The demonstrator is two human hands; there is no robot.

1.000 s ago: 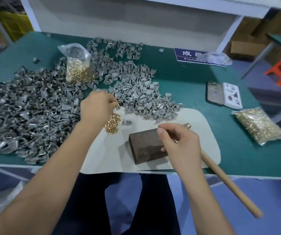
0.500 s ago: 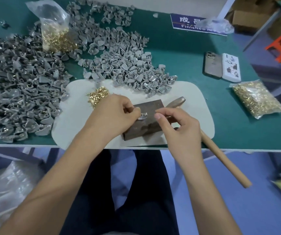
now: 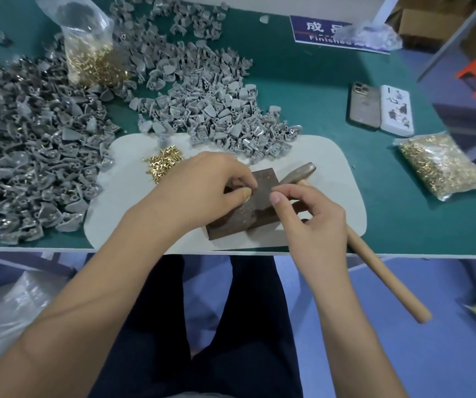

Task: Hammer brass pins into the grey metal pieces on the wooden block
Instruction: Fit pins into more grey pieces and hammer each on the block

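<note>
Two hands met over the block (image 3: 255,206) at the desk's near edge, left hand (image 3: 205,185) pinching something small, probably a grey piece, right hand (image 3: 307,216) holding the hammer (image 3: 374,262) while pinching beside it; seating a pin looked underway, striking next.

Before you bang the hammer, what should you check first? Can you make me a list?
1. Wooden block flat on the white mat: ok.
2. Grey piece on the block: cannot tell, fingers hide it.
3. Brass pin in place: cannot tell, too small to see.
4. Hammer ready: not ok, the handle lies under the right hand, which pinches at the block.
5. Left hand clear of the strike spot: not ok, its fingers are on the block.
6. Loose brass pins nearby: ok.
</note>
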